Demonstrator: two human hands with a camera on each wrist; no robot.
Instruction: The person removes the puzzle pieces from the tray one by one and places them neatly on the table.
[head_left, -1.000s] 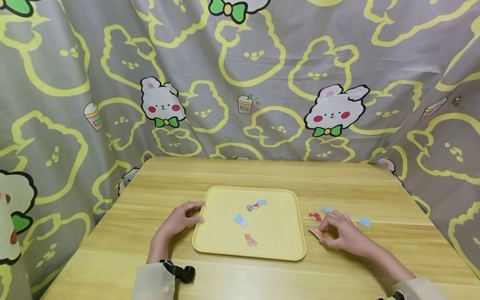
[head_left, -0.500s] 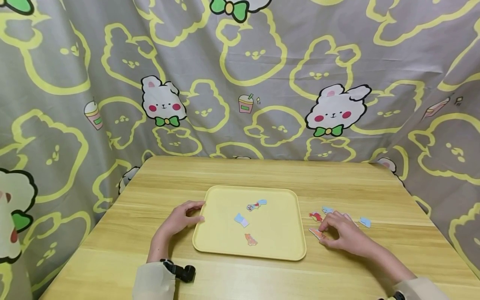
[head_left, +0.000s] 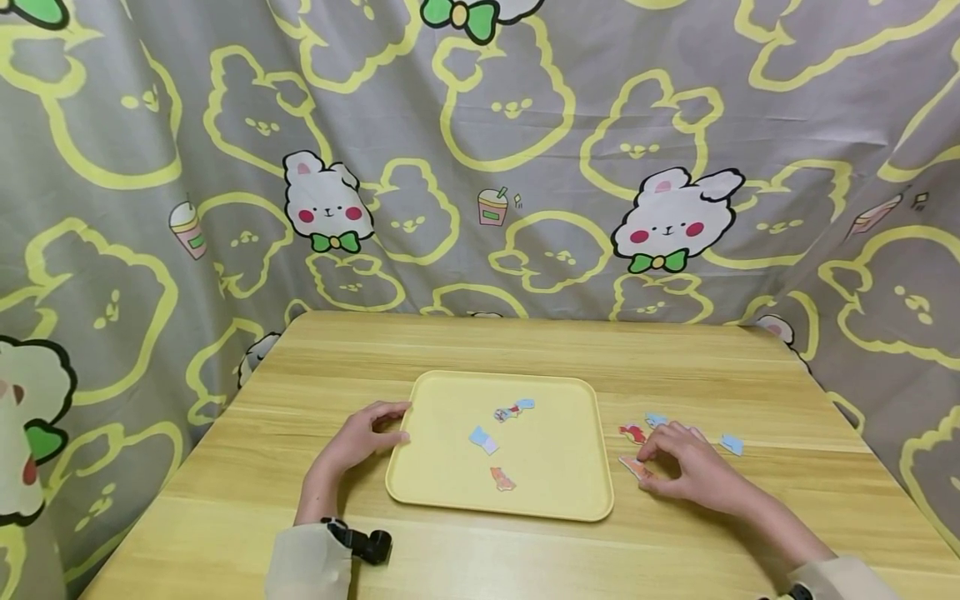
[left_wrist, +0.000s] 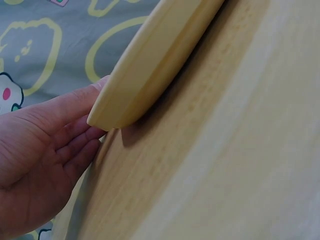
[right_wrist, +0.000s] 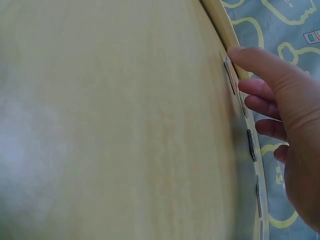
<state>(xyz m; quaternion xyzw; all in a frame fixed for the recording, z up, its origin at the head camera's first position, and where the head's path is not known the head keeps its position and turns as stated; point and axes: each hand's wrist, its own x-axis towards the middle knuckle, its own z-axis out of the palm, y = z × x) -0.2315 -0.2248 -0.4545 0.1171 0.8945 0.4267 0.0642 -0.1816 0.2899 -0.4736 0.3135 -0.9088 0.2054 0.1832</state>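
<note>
In the head view, a yellow tray [head_left: 540, 479] lies on the table with several puzzle pieces on it: an orange piece [head_left: 502, 479], a blue-and-lilac piece [head_left: 483, 440] and a joined multicoloured group [head_left: 513, 410]. My left hand [head_left: 363, 437] holds the tray's left rim; the left wrist view shows the thumb over the rim and the other fingers beside it. Right of the tray, my right hand [head_left: 690, 467] pinches an orange puzzle piece [head_left: 630, 465] between thumb and forefinger, low at the table. The hand covers part of this piece.
Near the right hand lie a red piece [head_left: 633, 432], a blue piece [head_left: 655, 419] and another blue piece [head_left: 732, 444]. One more piece is mostly hidden behind that hand. A patterned curtain [head_left: 420, 208] hangs behind the wooden table [head_left: 480, 342].
The orange piece in my right hand has tipped from slightly raised to lying flatter. Both hands stay in about the same places, and the tray pieces have not moved.
</note>
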